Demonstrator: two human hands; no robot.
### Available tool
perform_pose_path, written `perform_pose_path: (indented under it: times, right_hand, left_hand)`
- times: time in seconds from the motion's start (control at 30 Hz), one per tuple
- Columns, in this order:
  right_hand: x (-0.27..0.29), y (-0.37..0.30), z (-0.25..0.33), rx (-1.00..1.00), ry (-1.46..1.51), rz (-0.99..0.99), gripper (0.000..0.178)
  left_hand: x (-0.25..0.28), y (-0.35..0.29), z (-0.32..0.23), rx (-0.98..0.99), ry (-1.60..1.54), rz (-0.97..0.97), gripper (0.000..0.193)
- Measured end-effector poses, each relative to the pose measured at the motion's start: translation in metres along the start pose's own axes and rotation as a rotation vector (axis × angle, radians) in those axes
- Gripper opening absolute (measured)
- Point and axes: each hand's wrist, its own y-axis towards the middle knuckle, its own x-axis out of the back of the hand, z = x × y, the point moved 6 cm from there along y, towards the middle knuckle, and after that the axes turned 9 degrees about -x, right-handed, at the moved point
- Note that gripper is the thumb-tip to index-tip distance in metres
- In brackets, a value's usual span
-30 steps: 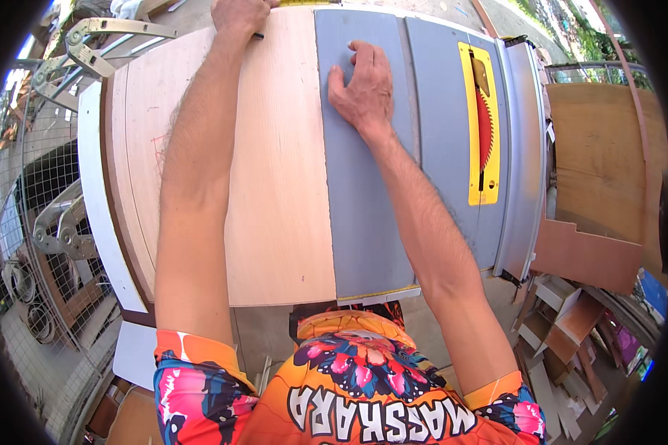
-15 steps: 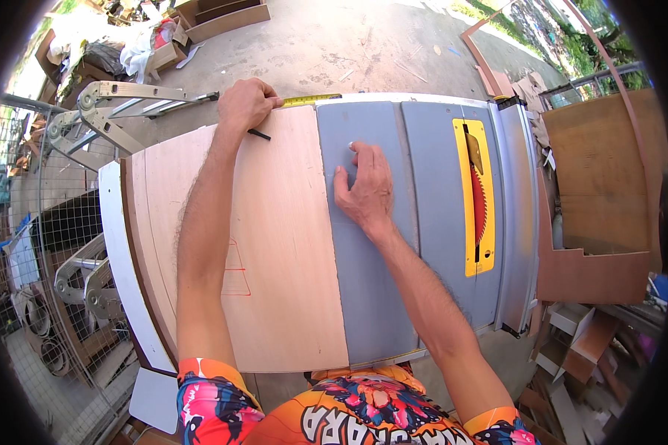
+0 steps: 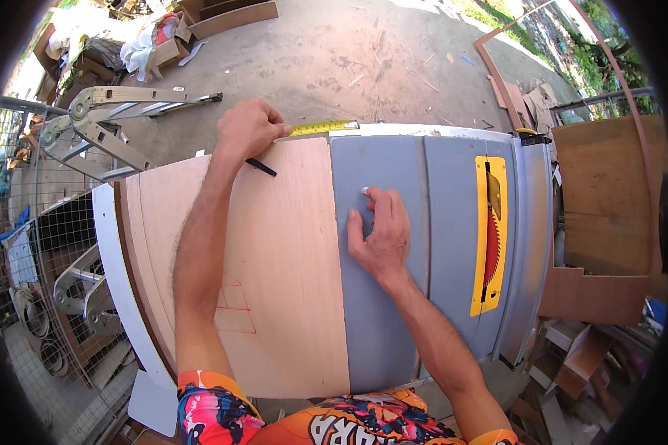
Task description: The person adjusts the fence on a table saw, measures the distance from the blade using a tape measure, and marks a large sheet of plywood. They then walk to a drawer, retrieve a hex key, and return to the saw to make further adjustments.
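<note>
My left hand (image 3: 251, 130) is closed at the far edge of a pale plywood panel (image 3: 289, 245), pinching a yellow tape measure (image 3: 325, 127). The tape's blade runs right along that edge; whether its case is in my palm is hidden. A black pen (image 3: 261, 167) pokes out from under the same hand. My right hand (image 3: 384, 233) is over the grey table saw top (image 3: 378, 319), thumb apart and fingers loosely curled, with a small white spot at one fingertip. Red lines (image 3: 236, 308) are drawn on the panel near my left forearm.
Right of my right hand, a red saw blade (image 3: 491, 248) rises through a yellow insert plate (image 3: 501, 178). A metal fence rail (image 3: 531, 245) lines the saw's right side. A folding ladder (image 3: 100, 122) stands far left, beside wire mesh (image 3: 30, 215). Wood offcuts (image 3: 579, 360) lie lower right.
The whole scene sits lower in the picture as the view has shifted. My left hand keeps its hold on the tape, and my right hand remains over the grey top.
</note>
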Motion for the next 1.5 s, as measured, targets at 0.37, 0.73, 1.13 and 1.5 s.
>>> perform_pose_path:
  times: [0.37, 0.73, 1.13, 1.5]
  right_hand:
    - [-0.001, 0.001, 0.0008, -0.031, 0.001, 0.035, 0.039]
    - [-0.0006, 0.0015, 0.0012, -0.016, -0.018, 0.029, 0.039]
    - [-0.0007, 0.001, 0.0007, -0.027, -0.013, 0.038, 0.039]
    - [-0.0002, 0.0011, 0.0014, -0.018, -0.025, 0.039, 0.038]
  left_hand:
    - [0.0008, 0.0004, -0.0051, -0.01, 0.06, -0.001, 0.027]
    - [0.0029, 0.0029, -0.0046, -0.015, 0.055, -0.005, 0.025]
    - [0.0033, 0.0023, -0.0068, 0.018, 0.062, 0.033, 0.025]
    - [-0.0013, 0.0028, -0.005, 0.013, 0.06, 0.032, 0.025]
